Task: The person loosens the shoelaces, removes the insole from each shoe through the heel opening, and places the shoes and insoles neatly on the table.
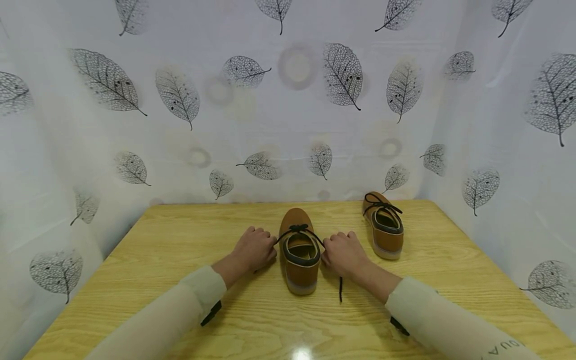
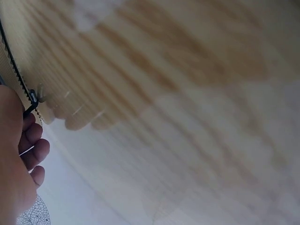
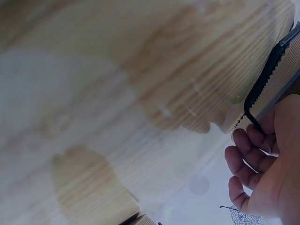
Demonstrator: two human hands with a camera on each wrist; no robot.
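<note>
2 brown lace-up shoes: near shoe [image 1: 301, 260] upright btwn L hand [image 1: 255, 248] & R hand [image 1: 345, 253]; far shoe [image 1: 388, 231] upright, right of R fingers; both on wood-grain table [image 1: 180, 230].
L fingers: curled, gripping 1 end of near shoe's black shoelace [image 1: 317, 238].
R fingers: curled, gripping the other end; loose tail [image 1: 340, 290] shows below them.
Far bow [image 1: 384, 205]: tied, loops showing, no fingers on it, so that shoe looks done.
Near knot [image 1: 299, 228]: small dark bunch at throat, btwn & slightly beyond both sets of fingers; ends drawn out to either side, look taut.
Near shoe, to do: no long loops like far bow's; if tying, I'd judge approx. 1/2 done, bow left to make; can't tell tying from untying.
</note>
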